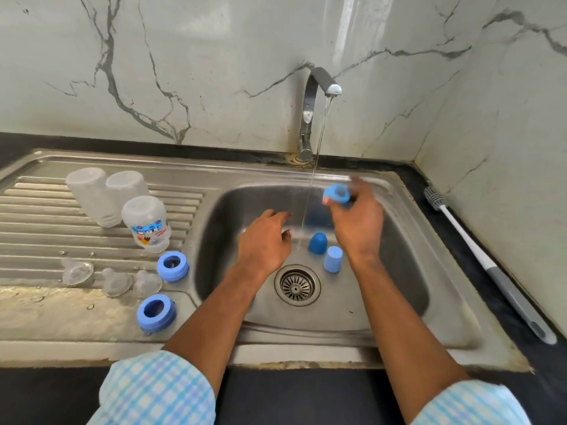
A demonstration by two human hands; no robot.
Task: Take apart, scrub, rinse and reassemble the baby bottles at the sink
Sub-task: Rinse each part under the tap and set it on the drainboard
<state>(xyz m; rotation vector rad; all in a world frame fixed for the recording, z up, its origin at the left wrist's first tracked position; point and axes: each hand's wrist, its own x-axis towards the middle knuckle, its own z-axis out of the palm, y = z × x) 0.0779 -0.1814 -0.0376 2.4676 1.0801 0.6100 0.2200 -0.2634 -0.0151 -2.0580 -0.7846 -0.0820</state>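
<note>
Marble-veined wall tiles back a steel sink set in a black counter. On the ribbed drainboard (36,210) at the left, a clear bottle (89,194), a second clear bottle (125,185) and a printed bottle (145,223) stand mouth down, close together; nothing shows inside them. Nearer the front lie three clear teats (116,280), hard to make out against the wet steel. Beside them sit an upper blue ring (172,266) and a lower blue ring (156,312).

The left hand (264,240) hovers over the basin (383,286), its fingers loosely curled and holding nothing. Water (316,167) runs from the tap (313,96) between the hands. In the basin a dark blue cap (317,243) and a light blue cap (333,259) stand just above the drain (297,285).

The right hand (359,222) grips a third blue ring (337,193) beside the stream; its fingertips are blurred. A bottle brush (478,256) lies on the counter at the right. Checked sleeves are cut off below.
</note>
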